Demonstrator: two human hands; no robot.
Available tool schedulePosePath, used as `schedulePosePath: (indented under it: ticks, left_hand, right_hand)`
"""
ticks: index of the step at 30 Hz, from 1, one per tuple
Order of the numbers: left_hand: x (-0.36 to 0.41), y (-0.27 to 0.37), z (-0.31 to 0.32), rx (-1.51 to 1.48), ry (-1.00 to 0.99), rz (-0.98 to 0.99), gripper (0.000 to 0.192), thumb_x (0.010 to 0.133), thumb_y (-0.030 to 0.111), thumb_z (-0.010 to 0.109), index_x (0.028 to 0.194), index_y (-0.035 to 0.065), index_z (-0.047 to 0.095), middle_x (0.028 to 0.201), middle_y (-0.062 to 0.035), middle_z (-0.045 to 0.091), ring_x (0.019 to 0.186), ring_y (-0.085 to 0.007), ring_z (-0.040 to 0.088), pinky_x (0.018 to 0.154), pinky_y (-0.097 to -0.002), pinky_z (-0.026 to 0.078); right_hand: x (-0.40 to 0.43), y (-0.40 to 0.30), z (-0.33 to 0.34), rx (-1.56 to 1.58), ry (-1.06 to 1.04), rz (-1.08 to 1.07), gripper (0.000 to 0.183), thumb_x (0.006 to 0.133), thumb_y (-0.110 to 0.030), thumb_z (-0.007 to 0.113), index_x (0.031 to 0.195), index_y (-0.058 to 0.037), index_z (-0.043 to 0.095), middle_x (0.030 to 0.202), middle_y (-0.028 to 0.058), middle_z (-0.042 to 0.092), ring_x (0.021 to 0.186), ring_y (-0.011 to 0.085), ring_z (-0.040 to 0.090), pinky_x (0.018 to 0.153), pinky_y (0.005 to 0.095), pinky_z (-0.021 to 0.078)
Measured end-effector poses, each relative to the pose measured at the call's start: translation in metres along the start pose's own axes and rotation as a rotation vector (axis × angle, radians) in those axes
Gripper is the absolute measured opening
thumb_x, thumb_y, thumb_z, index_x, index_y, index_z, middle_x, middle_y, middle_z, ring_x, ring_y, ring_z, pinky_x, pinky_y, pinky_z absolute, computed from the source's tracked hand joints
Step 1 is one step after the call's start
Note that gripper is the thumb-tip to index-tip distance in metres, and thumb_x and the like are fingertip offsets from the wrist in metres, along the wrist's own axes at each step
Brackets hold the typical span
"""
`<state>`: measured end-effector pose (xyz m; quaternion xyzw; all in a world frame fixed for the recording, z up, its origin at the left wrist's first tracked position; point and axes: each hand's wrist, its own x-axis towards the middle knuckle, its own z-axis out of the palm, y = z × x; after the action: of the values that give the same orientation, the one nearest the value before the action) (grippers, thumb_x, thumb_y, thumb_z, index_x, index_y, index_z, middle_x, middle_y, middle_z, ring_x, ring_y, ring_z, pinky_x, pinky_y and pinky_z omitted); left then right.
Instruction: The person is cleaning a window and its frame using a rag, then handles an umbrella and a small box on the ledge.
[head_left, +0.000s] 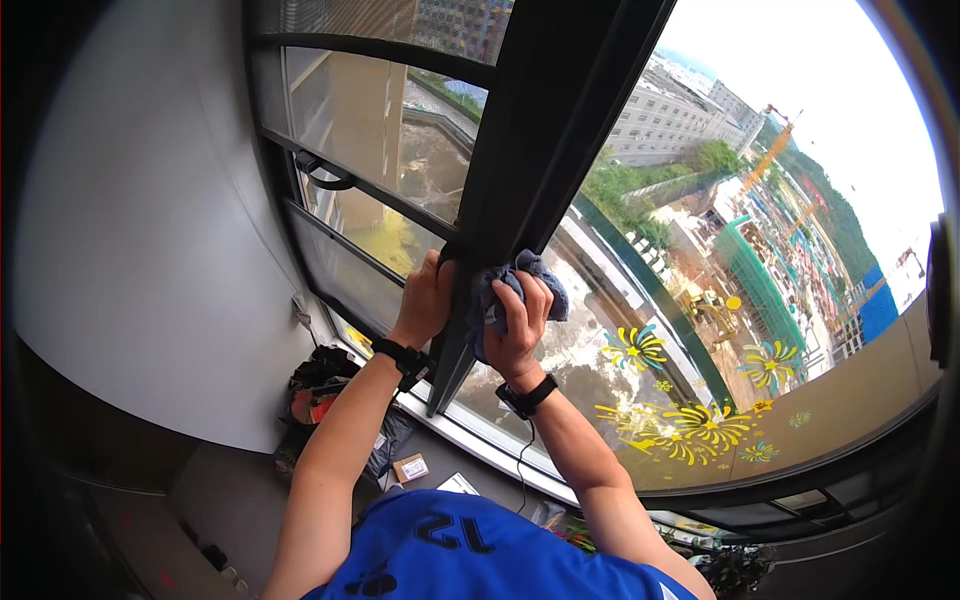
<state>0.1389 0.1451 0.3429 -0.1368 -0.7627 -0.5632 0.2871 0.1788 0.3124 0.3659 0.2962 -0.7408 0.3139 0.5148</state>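
Note:
Before me rises a dark window mullion between a large glass pane on the right and smaller framed panes on the left. My right hand presses a crumpled grey-blue cloth against the mullion's right side, where it meets the large pane. With its fingers around the mullion's left edge, my left hand grips the frame. Both wrists wear black straps with small devices. Left of my hands, a black window handle sits on a crossbar. Yellow and teal firework stickers decorate the large pane.
A pale wall curves along the left. Below the window run a white sill and a dark floor with black bags, a small cardboard box and white paper. Green plants stand at the lower right. A thin cable hangs from my right wrist.

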Motion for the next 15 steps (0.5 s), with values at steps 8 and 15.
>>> schedulePosePath:
  ticks: [8,15]
  left_hand:
    - [0.003,-0.006,-0.007,-0.14,-0.095,0.015,0.019,0.11,0.02,0.051,0.104,0.0027,0.047,0.076,-0.0253,0.062,0.078,-0.0503,0.064,0.062,-0.0476,0.048]
    - [0.002,0.001,-0.013,-0.091,-0.154,-0.05,0.018,0.108,0.019,0.054,0.105,0.0031,0.046,0.077,-0.0246,0.062,0.079,-0.0506,0.064,0.063,-0.0475,0.049]
  right_hand:
    - [0.148,-0.021,-0.022,-0.056,0.156,-0.058,0.046,0.076,0.005,0.071,0.121,-0.0044,0.067,0.125,0.0223,0.06,0.117,0.0422,0.058,0.105,0.0498,0.0436]
    - [0.316,-0.019,-0.063,-0.141,0.235,-0.355,0.04,0.085,-0.006,0.08,0.123,-0.0079,0.069,0.119,0.0147,0.065,0.106,0.0347,0.066,0.095,0.0435,0.0508]
